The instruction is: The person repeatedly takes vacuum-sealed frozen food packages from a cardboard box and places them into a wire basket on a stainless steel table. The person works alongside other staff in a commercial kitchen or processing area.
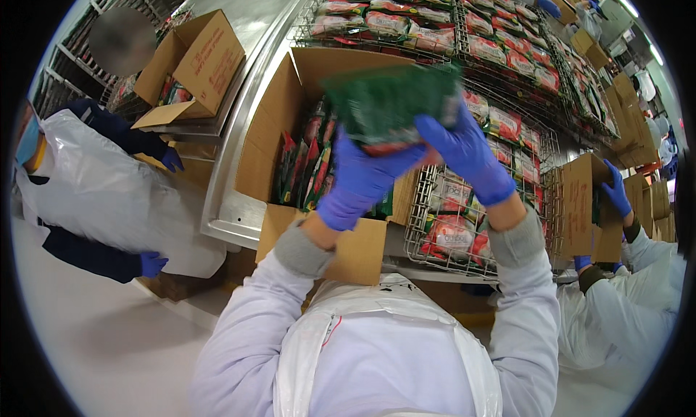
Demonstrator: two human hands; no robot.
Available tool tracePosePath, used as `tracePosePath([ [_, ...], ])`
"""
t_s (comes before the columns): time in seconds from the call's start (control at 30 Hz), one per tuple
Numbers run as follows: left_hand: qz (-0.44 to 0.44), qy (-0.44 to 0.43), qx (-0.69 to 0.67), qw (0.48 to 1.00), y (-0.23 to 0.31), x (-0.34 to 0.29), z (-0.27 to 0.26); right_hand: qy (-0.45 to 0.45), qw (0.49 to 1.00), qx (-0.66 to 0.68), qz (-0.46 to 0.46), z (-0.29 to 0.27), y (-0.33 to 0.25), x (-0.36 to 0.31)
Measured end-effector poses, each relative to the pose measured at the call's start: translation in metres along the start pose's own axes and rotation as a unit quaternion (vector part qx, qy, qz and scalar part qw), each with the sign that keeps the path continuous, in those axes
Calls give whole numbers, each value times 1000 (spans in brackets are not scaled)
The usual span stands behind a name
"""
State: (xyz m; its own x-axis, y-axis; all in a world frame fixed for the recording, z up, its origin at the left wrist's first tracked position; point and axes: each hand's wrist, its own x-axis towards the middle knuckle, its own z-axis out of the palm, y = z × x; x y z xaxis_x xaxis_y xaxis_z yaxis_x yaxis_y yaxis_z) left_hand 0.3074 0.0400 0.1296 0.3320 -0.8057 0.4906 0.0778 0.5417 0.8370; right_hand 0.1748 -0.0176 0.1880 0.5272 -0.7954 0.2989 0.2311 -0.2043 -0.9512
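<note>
Both my hands, in blue gloves, hold a green food pouch (395,102) up over an open cardboard box (270,131); motion blurs the pouch. My left hand (366,174) grips its lower left edge, fingers partly hidden behind it. At its lower right edge my right hand (467,152) is closed on it too. Inside the box, several red and green pouches (308,160) stand on edge in a row. Just right of my hands, a wire basket (435,254) holds more red and white pouches (455,236) lying flat.
Farther wire baskets (384,18) of pouches fill the back. On the left, a person in a white apron (116,174) stands near another open box (210,62) on the metal table (246,210). At the right, a co-worker's gloved hand (616,189) touches a cardboard box (578,207).
</note>
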Motion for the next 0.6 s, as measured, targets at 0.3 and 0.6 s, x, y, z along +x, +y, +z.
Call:
tracePosePath([
  [0.3, -160, -58, 740, 651, -113, 74, -154, 93, 931, -321, -146, -6, 16, 49],
  [0.6, -174, -134, 749, 625, -148, 80, -172, 139, 916, -374, -48, -101, 19, -14],
])
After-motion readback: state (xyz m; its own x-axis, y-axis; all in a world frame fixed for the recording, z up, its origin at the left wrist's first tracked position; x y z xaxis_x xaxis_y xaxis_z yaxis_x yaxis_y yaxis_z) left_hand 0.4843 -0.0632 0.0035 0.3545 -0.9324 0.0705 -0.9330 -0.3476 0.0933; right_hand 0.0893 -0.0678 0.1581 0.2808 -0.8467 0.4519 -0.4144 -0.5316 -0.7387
